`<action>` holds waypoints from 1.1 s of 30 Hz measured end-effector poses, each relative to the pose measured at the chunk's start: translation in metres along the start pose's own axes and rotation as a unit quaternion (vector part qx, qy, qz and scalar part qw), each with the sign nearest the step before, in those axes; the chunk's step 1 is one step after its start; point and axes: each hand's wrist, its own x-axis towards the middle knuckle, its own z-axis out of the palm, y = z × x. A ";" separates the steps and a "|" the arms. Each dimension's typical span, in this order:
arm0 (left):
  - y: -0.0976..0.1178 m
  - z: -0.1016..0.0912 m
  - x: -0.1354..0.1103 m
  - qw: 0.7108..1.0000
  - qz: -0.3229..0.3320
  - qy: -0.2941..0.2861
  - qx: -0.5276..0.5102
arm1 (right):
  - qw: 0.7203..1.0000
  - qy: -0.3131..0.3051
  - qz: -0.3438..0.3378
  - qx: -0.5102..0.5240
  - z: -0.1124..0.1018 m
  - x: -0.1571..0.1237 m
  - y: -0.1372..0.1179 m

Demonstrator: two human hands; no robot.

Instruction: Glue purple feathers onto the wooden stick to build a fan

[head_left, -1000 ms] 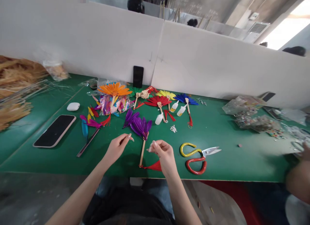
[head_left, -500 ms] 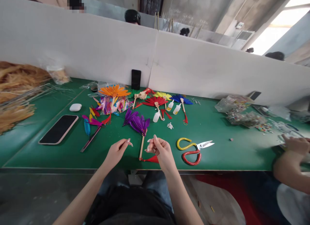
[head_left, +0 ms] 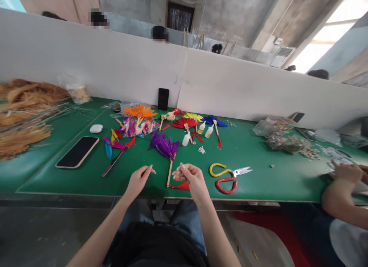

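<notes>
My left hand (head_left: 140, 179) hovers over the front of the table, thumb and forefinger pinched together; whatever they hold, if anything, is too small to make out. To its right, my right hand (head_left: 191, 177) is closed in a similar pinch, its contents also unclear. Between the two lies a purple feather fan (head_left: 167, 147) with a thin wooden handle (head_left: 170, 173). A red tassel (head_left: 181, 186) at the handle's end runs partly under my right hand. Yellow-and-red-handled scissors (head_left: 230, 177) lie to the right of that hand, blades pointing right.
Behind the purple fan are orange (head_left: 140, 111), red (head_left: 185, 123) and blue (head_left: 215, 121) feather fans, small glue bottles (head_left: 186, 139) and white beads (head_left: 201, 149). A phone (head_left: 77, 152) and loose feathers (head_left: 115, 142) lie left. A co-worker's arm (head_left: 342, 192) rests at the far right.
The camera view has tilted up and shifted slightly. Both hands keep their pinched pose, almost in the same place; the things on the table have not moved.
</notes>
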 end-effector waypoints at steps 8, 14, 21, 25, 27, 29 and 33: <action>0.001 0.002 -0.004 1.000 0.016 0.004 0.013 | 0.986 0.094 -0.086 -0.108 -0.043 -0.002 -0.009; 0.001 0.003 -0.004 0.999 0.026 0.003 0.021 | 0.983 0.073 -0.093 -0.140 -0.047 -0.004 -0.006; 0.008 0.009 -0.020 0.995 0.084 0.015 0.053 | 0.984 0.074 -0.099 -0.131 -0.046 0.005 0.007; 0.020 0.027 -0.041 0.957 0.235 -0.077 0.152 | 0.986 0.054 -0.078 -0.139 -0.048 0.009 0.010; 0.025 0.039 -0.047 0.938 0.262 -0.111 0.198 | 0.984 0.060 -0.075 -0.149 -0.048 0.010 0.010; 0.028 0.049 -0.050 0.930 0.268 -0.131 0.215 | 0.985 0.057 -0.073 -0.146 -0.047 0.012 0.008; 0.031 0.053 -0.053 0.936 0.259 -0.151 0.186 | 0.992 0.025 -0.027 -0.120 -0.041 0.016 0.003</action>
